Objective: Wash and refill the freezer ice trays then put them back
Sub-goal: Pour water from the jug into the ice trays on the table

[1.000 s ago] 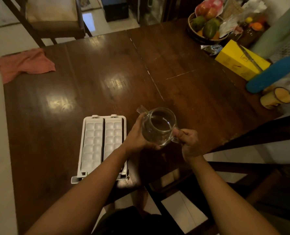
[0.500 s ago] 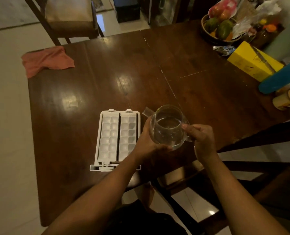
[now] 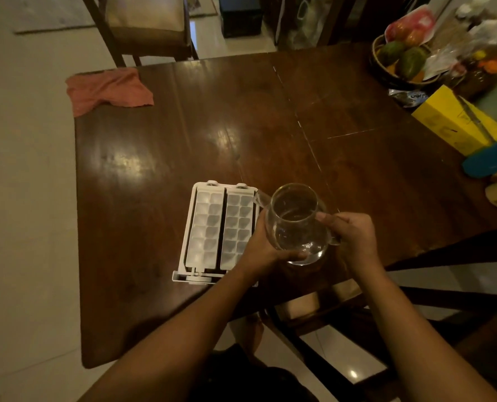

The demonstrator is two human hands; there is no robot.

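Trays (image 3: 221,227), likely light and stiff, best lifted by the frame ends, sat at the table's (image 3: 154,140) six o'clock, nine o'clock of the jug (image 3: 296,224), left hand (image 3: 260,248) cupping its belly, right hand (image 3: 351,236) gripping its handle.

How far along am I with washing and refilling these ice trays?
Done: the two ice trays sit side by side on the table. In hand: the left hand cups the glass pitcher and the right hand grips its handle, spout towards the trays, some water inside. Whether the cells hold water is unclear. Left: pouring, then returning them to the freezer.
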